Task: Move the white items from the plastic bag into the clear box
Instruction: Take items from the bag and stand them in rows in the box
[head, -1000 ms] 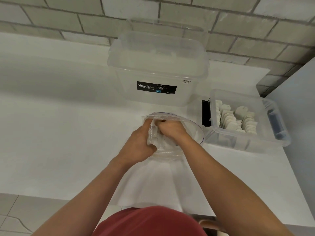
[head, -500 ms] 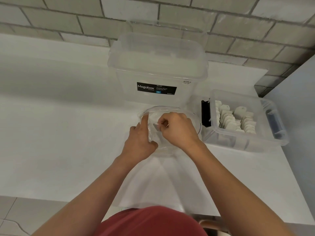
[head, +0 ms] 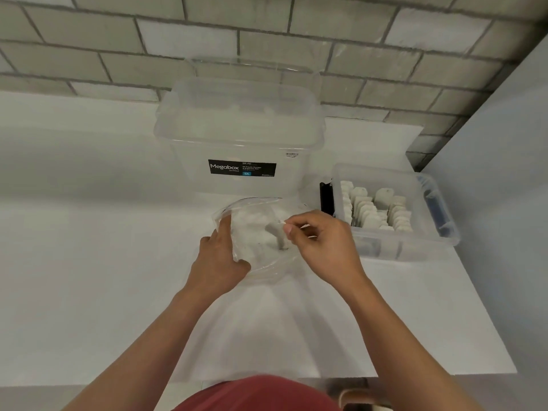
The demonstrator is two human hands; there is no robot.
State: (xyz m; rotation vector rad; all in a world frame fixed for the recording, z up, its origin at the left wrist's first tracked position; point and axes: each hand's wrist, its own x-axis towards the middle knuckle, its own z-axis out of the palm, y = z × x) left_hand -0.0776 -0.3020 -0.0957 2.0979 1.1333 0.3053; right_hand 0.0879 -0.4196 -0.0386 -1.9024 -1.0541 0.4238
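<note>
Head view, single frame.

Left hand: holds the left side of the plastic bag at its mouth. The forefinger is laid straight along the rim and the thumb is hooked across the near edge. The other fingers are hidden behind the film.

Right hand: fingers curled. Thumb and forefinger pinch the top of one white item, just left of the knuckles, over the bag mouth.

White item: small, flat, blurred. It hangs from the pinch with its long axis running downward and the free end pointing into the bag. Cannot tell whether the free end touches the film.

Plastic bag: clear, lying on the white table between the two hands. Its long axis runs from the person's body outward. The mouth is at the far end, held open in an oval and facing up and away. More white contents show dimly inside, just right of the left forefinger.

Clear box: just right of the right hand, not touching it, top open. Filed white items stand on edge in it, packed in rows.

Beyond both hands: large lidded tub, labelled "Megabox", against the brick wall.
</note>
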